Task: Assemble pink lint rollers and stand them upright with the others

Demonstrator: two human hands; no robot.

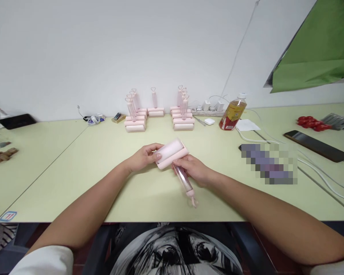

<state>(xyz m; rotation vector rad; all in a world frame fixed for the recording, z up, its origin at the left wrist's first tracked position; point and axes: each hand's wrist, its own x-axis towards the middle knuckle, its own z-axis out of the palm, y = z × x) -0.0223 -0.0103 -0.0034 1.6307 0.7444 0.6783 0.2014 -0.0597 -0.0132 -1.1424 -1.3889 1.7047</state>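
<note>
Left hand (145,157), right hand (195,169) gripping; forearms (99,198) angled inward.

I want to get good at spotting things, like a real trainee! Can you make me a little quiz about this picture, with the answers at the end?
1. True or false: only one hand touches the pink lint roller in front of the person.

2. Pick one: what shape tops the handles of the standing lint rollers by the wall?
A) Star
B) Heart
C) Square

3. Fill the gap: the drink bottle has a ____ cap.

Key:
1. False: the left hand and the right hand both touch it.
2. B
3. White
</note>
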